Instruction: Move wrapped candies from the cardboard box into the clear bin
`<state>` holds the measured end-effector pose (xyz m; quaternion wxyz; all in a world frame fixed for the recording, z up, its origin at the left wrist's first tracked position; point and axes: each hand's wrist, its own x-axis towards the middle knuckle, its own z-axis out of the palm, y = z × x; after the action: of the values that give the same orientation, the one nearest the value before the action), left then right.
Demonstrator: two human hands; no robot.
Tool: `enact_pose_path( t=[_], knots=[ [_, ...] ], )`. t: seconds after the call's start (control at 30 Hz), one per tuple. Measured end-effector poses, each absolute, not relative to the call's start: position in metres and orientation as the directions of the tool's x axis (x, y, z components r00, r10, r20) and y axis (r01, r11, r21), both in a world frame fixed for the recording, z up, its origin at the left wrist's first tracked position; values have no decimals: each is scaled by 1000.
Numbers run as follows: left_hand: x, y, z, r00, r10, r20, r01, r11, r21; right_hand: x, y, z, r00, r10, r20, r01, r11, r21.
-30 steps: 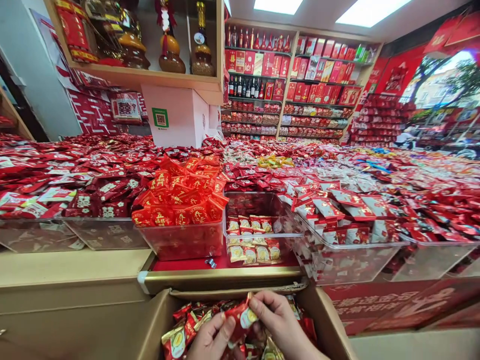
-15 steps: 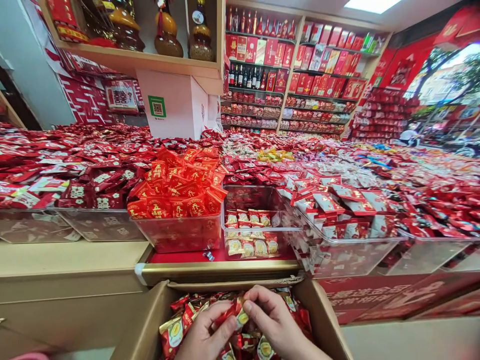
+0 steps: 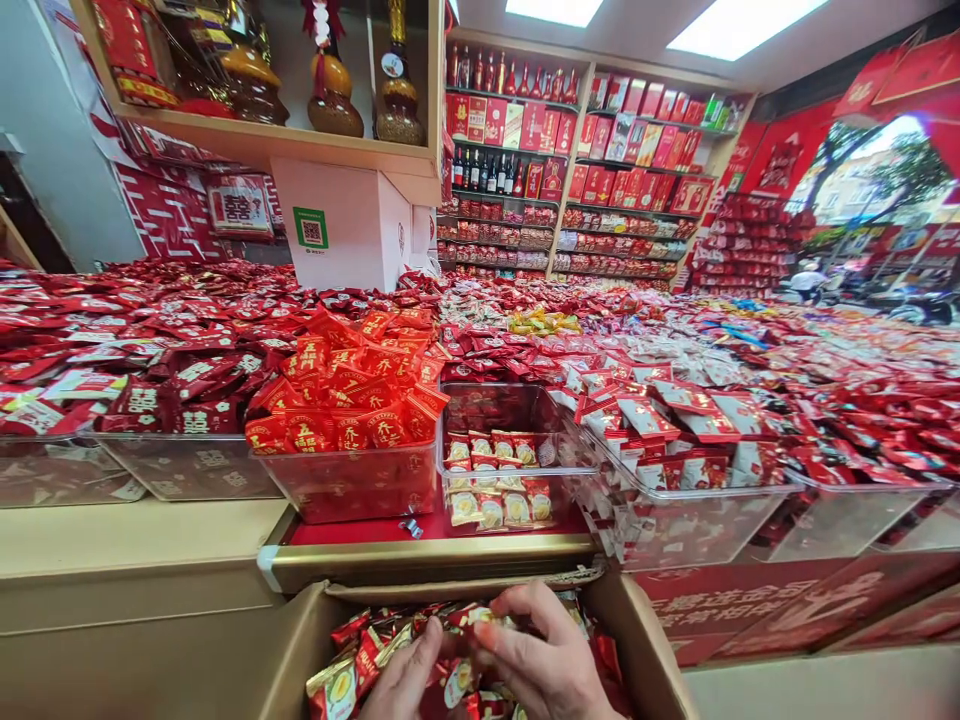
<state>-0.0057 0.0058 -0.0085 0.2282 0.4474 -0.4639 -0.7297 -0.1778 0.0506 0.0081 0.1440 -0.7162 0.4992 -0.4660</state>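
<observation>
Over carton [image 3: 300,640], both grips pinch candy packet [image 3: 472,625].

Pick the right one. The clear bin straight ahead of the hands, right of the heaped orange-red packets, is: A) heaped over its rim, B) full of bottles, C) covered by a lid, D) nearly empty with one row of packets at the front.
D: the clear bin shows mostly bare walls, with only a row of small packets along its front.
</observation>
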Motion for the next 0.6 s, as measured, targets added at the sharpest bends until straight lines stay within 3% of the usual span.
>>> enact_pose_path(
  t=[0.13, 0.23, 0.3, 0.4, 0.47, 0.6],
  knots=[
    [-7, 13, -3, -449, -793, -412, 109, -507, 855, -169, 58, 7, 228, -814, 534, -557, -559, -614],
    [-8, 14, 4, -402, -831, -384, 123, -464, 877, -161, 61, 9, 270, -782, 562, -525, -609, -595],
    [-8, 14, 9, -436, -835, -336, 59, -399, 915, -158, 60, 10, 124, -847, 516, -482, -506, -715],
    [-8, 12, 13, -535, -808, -247, -1, -292, 956, -156, 55, 6, -81, -948, 308, -306, -270, -913],
    [-8, 12, 12, -571, -795, -207, -20, -238, 971, -156, 51, 3, -104, -977, 186, -208, -162, -965],
    [-8, 12, 3, -586, -790, -178, -57, -179, 982, -156, 47, 4, -81, -991, 108, -123, -98, -988]
  ],
)
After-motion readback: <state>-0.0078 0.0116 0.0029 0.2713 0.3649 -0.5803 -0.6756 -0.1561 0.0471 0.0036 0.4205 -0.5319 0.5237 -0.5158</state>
